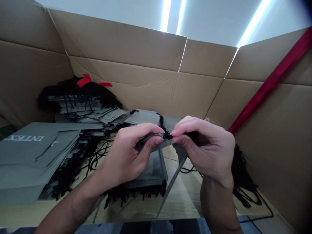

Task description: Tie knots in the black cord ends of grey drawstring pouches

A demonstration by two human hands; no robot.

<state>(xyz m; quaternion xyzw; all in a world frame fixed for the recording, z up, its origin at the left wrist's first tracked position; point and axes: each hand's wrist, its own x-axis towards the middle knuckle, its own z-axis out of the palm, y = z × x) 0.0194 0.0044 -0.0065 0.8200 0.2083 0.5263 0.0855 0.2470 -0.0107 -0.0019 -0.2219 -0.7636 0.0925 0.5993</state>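
Thumb and forefinger of my left hand (130, 151) pinch the edge of a grey fabric bag (173, 180). A short black cord (167, 136), possibly knotted, crosses the small gap between my fingertips. My right hand (207, 144) is closed in a pinch on the cord's other side. From my hands the bag's thin panel hangs down, seen nearly edge-on. Below my left hand lies a stack of grey bags (151, 174) with black cord ends along its front edge. My palms hide part of the held bag.
Grey bags printed INTEX (21, 156) are stacked at left. Behind them rises a pile of bags with black cords (80, 100) and a red strip (85, 80). Loose black cords (243, 172) lie at right. Cardboard walls (146, 78) enclose the wooden table (187, 201).
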